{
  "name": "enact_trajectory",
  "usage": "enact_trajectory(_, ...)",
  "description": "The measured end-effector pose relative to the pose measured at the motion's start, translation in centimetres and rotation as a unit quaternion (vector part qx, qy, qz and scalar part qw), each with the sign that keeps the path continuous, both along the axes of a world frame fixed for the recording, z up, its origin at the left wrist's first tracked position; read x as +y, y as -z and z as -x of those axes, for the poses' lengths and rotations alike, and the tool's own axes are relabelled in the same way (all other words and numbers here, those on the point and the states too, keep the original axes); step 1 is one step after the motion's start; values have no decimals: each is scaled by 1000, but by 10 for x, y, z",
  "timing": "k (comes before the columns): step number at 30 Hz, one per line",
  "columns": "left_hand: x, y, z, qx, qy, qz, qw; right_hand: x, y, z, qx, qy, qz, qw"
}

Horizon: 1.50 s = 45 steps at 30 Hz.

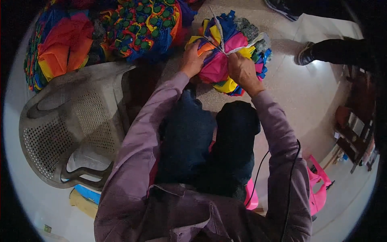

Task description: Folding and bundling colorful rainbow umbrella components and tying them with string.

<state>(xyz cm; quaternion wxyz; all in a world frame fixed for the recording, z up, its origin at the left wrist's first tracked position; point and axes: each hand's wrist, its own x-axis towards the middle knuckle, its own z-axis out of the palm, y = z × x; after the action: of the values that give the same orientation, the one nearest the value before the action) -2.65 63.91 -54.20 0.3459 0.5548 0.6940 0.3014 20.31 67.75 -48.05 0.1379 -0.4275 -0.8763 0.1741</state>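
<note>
A bundle of bright cloth pieces (225,52), pink, yellow, blue and orange, rests on the floor just beyond my knees. My left hand (193,59) grips its left side, fingers curled into the orange and yellow cloth. My right hand (242,69) clutches the bundle's right side near a white strip (252,43) that crosses the top of the bundle. Both hands press the cloth together. My purple sleeves reach forward over my dark trousers.
A grey perforated plastic chair (68,121) stands at my left. Large heaps of multicoloured cloth (137,24) lie at the upper left. Another person's dark shoe and leg (318,54) are at the upper right. A pink stool (318,185) and wooden furniture (354,133) sit to the right.
</note>
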Motion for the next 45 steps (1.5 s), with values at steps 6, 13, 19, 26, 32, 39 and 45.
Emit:
enact_trajectory(6,-3,0,0,12,-3,15,1000,-3,-4,4,-10,23,3,1000)
enact_trajectory(13,-5,1,3,8,-6,0,1000,-2,-27,10,-23,3,-57,998)
enact_trajectory(19,-6,-7,3,-6,-20,-13,1000,-7,-18,6,-46,40,-12,998)
enact_trajectory(26,-9,-35,-25,19,21,-29,999,-18,20,-2,140,96,134,976)
enact_trajectory(32,-36,-16,-32,164,49,-24,985,-10,-26,35,257,297,597,699)
enact_trajectory(39,-28,-25,-30,173,21,-6,985,44,-21,2,249,230,534,775)
enact_trajectory(45,-25,-27,-35,166,28,18,986,82,-16,-13,-30,-1,82,996)
